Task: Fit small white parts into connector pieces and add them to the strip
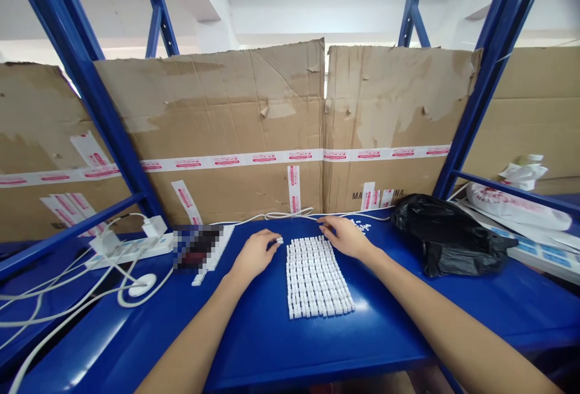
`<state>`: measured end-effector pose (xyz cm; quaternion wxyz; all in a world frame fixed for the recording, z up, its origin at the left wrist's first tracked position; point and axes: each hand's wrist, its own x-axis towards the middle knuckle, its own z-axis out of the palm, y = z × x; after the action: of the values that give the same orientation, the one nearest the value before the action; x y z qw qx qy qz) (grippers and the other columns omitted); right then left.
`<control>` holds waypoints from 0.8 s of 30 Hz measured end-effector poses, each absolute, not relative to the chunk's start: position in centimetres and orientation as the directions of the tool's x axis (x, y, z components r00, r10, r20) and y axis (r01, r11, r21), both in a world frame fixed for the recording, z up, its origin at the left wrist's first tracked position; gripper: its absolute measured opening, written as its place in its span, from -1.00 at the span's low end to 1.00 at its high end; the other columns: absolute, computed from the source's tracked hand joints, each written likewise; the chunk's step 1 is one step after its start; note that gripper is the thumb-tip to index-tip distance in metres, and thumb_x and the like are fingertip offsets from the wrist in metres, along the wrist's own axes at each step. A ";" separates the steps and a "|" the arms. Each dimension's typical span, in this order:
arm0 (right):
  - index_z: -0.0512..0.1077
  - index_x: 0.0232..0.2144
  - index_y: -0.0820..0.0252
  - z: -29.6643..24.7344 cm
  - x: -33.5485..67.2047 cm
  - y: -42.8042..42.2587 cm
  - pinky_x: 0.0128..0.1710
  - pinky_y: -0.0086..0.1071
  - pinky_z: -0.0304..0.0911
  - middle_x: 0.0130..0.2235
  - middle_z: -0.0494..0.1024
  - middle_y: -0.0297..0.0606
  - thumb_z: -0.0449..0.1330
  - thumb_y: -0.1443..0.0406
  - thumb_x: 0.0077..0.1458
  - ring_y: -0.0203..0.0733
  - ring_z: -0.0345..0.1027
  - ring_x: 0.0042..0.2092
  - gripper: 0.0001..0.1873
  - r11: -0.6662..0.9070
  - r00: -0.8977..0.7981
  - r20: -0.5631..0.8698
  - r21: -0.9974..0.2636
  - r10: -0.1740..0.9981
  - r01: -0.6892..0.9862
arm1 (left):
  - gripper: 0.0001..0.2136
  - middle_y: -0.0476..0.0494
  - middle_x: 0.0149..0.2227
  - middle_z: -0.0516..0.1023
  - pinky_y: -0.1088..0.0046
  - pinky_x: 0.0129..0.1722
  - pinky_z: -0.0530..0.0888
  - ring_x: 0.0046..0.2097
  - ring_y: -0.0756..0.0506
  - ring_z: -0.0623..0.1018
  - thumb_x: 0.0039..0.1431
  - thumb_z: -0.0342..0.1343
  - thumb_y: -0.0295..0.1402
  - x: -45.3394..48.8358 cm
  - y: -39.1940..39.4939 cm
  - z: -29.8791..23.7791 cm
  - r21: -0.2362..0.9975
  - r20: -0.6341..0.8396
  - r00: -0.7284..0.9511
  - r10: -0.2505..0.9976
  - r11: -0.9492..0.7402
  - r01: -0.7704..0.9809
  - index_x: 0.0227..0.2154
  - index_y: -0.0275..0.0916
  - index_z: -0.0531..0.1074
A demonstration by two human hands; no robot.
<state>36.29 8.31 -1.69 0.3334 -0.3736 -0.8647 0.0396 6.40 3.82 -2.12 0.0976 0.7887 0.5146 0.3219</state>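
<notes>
Grid of white pieces [319,277] laid; loose bits [361,225] remain beyond it. Left hand [254,253] pinches piece [280,240] beside it; right hand [345,237] unclear.

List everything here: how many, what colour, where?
Glossy table: one, blue, foreground
Block of small rowed pieces: one, white, central
Loose pieces: several, white, table's back
Crumpled plastic bag: one, black, right
Printed packet: one, white and red, far right
Cardboard sheets: at least four, brown, behind table
Printed tape: several, white and red, on cardboard
Metal posts: several, blue, both sides
Power strip: one, white, left
Cables: several, white, mostly left
Pixelated item: one, dark, left
Left hand: one, bare, block's left, holding white piece
Right hand: one, bare, block's far edge
</notes>
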 end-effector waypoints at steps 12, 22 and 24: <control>0.46 0.16 0.04 -0.5 31.8 4.1 0.01 -0.23 0.48 -0.01 0.63 -0.17 0.12 0.30 0.40 -0.16 0.54 -0.01 -0.67 0.926 -0.527 0.766 -0.253 0.368 0.280 | -0.64 -0.26 -0.13 0.72 0.15 0.18 0.50 -0.05 -0.19 0.68 -0.03 0.49 -0.26 11.4 1.1 -1.6 0.952 0.152 0.099 0.983 -0.118 -0.283 -0.17 -0.30 0.65; 0.46 0.05 0.11 -0.3 31.7 3.2 -0.12 -0.25 0.43 -0.15 0.61 -0.13 0.05 0.32 0.42 -0.12 0.47 -0.12 -0.74 0.904 -0.614 0.731 -0.008 0.298 0.428 | -0.71 -0.27 -0.03 0.70 0.25 0.28 0.44 0.06 -0.17 0.64 0.04 0.47 -0.31 11.5 1.0 -1.3 0.889 0.052 0.191 0.980 0.042 -0.457 -0.17 -0.31 0.68; 0.45 0.03 0.13 -0.2 31.6 3.4 -0.10 -0.25 0.40 -0.13 0.61 -0.12 0.05 0.33 0.41 -0.11 0.46 -0.10 -0.76 0.901 -0.615 0.729 -0.006 0.300 0.433 | -0.70 -0.27 -0.04 0.71 0.24 0.28 0.44 0.05 -0.17 0.65 0.02 0.48 -0.35 11.6 0.9 -1.4 0.894 0.026 0.222 0.975 0.077 -0.442 -0.17 -0.31 0.68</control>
<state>31.64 3.36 -0.21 0.3879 -0.2049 -0.8946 -0.0855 11.60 0.88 -1.38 0.6608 0.4173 0.3191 0.5361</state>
